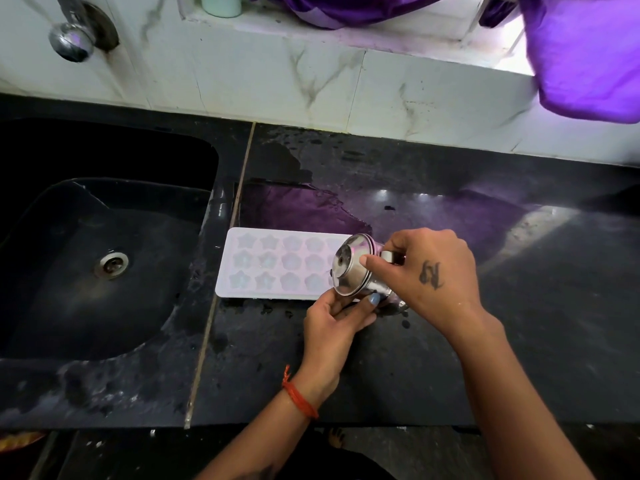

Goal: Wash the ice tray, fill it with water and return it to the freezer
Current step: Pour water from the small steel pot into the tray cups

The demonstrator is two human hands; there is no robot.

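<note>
A white ice tray (273, 263) with star and flower moulds lies flat on the black counter (450, 341), just right of the sink. A steel mug (353, 268) is tipped on its side over the tray's right end, mouth facing left. My right hand (429, 271) grips the mug by its handle from the right. My left hand (336, 320) holds the mug's lower side from below, thumb on the steel. The tray's right end is hidden behind the mug and hands.
A black sink (104, 258) with a steel drain (111, 265) fills the left. A tap (72, 36) sticks out of the white tiled wall above it. Purple cloth (585, 53) hangs at the upper right. Water is puddled on the counter behind the tray.
</note>
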